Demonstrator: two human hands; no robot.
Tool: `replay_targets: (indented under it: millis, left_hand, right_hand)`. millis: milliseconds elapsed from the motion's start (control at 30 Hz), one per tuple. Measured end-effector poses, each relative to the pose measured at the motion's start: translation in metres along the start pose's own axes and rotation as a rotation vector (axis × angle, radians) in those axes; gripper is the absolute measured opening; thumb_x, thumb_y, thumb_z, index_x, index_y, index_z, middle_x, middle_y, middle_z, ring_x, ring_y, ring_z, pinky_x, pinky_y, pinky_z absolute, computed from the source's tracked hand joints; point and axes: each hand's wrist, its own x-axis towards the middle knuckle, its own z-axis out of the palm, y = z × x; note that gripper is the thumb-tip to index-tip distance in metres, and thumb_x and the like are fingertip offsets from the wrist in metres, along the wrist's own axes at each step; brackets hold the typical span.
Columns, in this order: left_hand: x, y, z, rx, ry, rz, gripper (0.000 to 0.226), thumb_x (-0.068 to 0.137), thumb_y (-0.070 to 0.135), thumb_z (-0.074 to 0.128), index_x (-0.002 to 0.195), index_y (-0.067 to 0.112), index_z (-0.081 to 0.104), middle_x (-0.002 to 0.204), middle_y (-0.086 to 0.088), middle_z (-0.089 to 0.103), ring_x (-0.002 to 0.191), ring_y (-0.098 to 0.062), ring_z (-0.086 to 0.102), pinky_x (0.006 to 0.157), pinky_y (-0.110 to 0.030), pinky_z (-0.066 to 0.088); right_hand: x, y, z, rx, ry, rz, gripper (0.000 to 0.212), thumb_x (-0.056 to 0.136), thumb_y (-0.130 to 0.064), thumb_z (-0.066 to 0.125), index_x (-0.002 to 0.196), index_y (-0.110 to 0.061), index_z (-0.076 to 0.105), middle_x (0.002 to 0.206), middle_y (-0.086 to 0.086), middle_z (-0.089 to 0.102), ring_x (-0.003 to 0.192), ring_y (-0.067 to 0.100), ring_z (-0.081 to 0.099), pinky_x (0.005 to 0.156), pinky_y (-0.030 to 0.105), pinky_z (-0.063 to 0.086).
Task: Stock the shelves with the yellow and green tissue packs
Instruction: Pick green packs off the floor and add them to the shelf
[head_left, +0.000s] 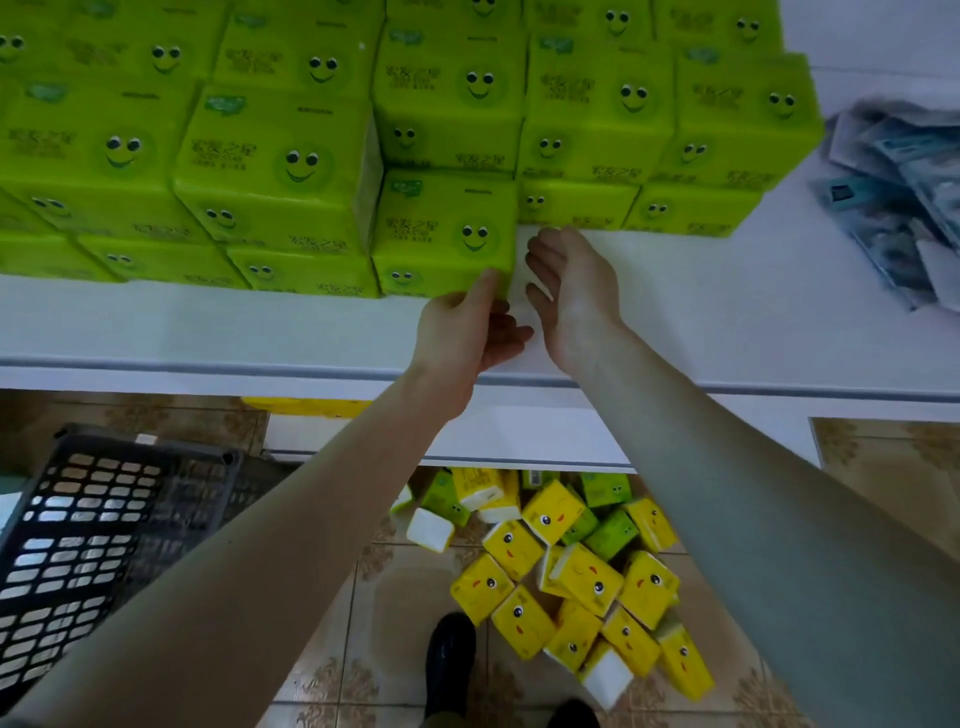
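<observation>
Where the left edge cut it off, a black crate (93, 525) stood on the floor (363, 597); what it held could not be made out through its lattice. Above it, green packs (156, 150) were stacked in several layers on the white shelf (208, 322), the stack running out of view at the top and left, so its full extent was not visible. Under the shelf's front edge a yellow sliver (306, 406) showed, the rest of it hidden.

The left hand (467, 325) was open and loose, with its thumb against the lower right corner of the front pack (444, 234), which sat on the shelf at the right end of the front row. Its fingers lay relaxed below, holding nothing. The right hand (571, 291) stood just beside that pack, palm turned left, with gently curved fingers and nothing in it. Whether its fingertips touched the pack's side could not be told.

Down between the forearms, a pile (571, 577) of yellow packs with a few green ones lay on the floor. Its far side was tucked under a lower shelf (519, 441) and its right part was covered by the right forearm. A dark shoe (449, 654) stood beside the pile, and a second was cut off at the bottom edge.

At far right, grey-blue packets (893, 208) lay on the shelf, blurred and cropped.
</observation>
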Motion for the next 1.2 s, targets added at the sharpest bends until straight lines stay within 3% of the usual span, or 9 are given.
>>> replay_targets:
  millis: [133,300,500,633,833,1000,1100,1200]
  left_hand:
    - [-0.03,-0.03,0.029,0.152,-0.095,0.001,0.026,0.096,0.02,0.048,0.074,0.009,0.058,0.067,-0.006,0.062,0.057,-0.014,0.064,0.058,-0.024,0.052]
    - [-0.069,-0.094,0.073,0.311,-0.232,-0.129,0.021,0.095,0.017,0.048,0.077,0.013,0.059,0.072,-0.004,0.063,0.058,-0.011,0.063,0.057,-0.02,0.049]
    - [-0.096,-0.2,0.117,0.504,-0.265,-0.279,0.013,0.094,0.016,0.049,0.084,0.013,0.058,0.069,-0.003,0.06,0.059,-0.011,0.058,0.052,-0.018,0.043]
    - [-0.104,-0.268,0.139,0.614,-0.261,-0.338,0.01,0.095,0.017,0.049,0.092,0.012,0.058,0.071,-0.001,0.06,0.062,-0.01,0.059,0.053,-0.02,0.044]
    - [-0.094,-0.354,0.156,0.78,-0.303,-0.387,0.018,0.094,0.016,0.049,0.077,0.015,0.055,0.076,-0.003,0.06,0.067,-0.012,0.058,0.062,-0.024,0.046]
    - [-0.053,-0.427,0.161,0.904,-0.319,-0.368,0.023,0.093,0.015,0.05,0.07,0.018,0.053,0.077,-0.006,0.059,0.069,-0.018,0.058,0.066,-0.028,0.046]
    - [-0.016,-0.469,0.158,0.979,-0.312,-0.33,0.025,0.091,0.015,0.051,0.066,0.019,0.054,0.07,-0.006,0.057,0.077,-0.024,0.056,0.073,-0.037,0.045]
    - [0.031,-0.506,0.151,1.017,-0.282,-0.288,0.027,0.091,0.013,0.05,0.064,0.019,0.051,0.071,-0.008,0.054,0.078,-0.022,0.051,0.07,-0.035,0.038]
  right_hand:
    - [-0.023,-0.003,-0.051,-0.003,0.023,-0.053,0.016,0.095,-0.021,0.049,0.097,-0.009,0.059,0.093,0.005,0.066,0.088,0.016,0.064,0.075,0.028,0.049]
    - [-0.057,0.001,-0.152,-0.031,0.114,-0.07,0.011,0.092,-0.017,0.053,0.087,-0.011,0.061,0.082,0.005,0.068,0.076,0.015,0.067,0.065,0.021,0.051]
    - [-0.082,0.043,-0.313,-0.004,0.339,0.057,0.015,0.092,-0.013,0.052,0.079,-0.013,0.059,0.062,-0.001,0.067,0.057,0.01,0.065,0.058,0.022,0.047]
    - [-0.096,0.091,-0.4,-0.025,0.463,0.167,0.015,0.094,-0.012,0.049,0.08,-0.012,0.057,0.077,0.006,0.063,0.062,0.011,0.063,0.056,0.02,0.049]
    - [-0.089,0.161,-0.484,0.028,0.627,0.318,0.018,0.094,-0.012,0.05,0.077,-0.011,0.055,0.076,0.007,0.061,0.069,0.018,0.06,0.063,0.026,0.046]
    - [-0.057,0.231,-0.528,0.053,0.706,0.412,0.01,0.094,-0.012,0.05,0.092,-0.003,0.056,0.075,0.007,0.061,0.077,0.021,0.06,0.069,0.029,0.049]
    - [-0.022,0.269,-0.54,0.06,0.681,0.411,0.016,0.094,-0.009,0.048,0.079,-0.008,0.053,0.072,0.008,0.056,0.064,0.017,0.055,0.056,0.021,0.045]
    - [0.031,0.298,-0.54,0.107,0.617,0.383,0.02,0.093,-0.002,0.045,0.074,-0.007,0.051,0.068,0.014,0.049,0.054,0.016,0.052,0.052,0.019,0.041]
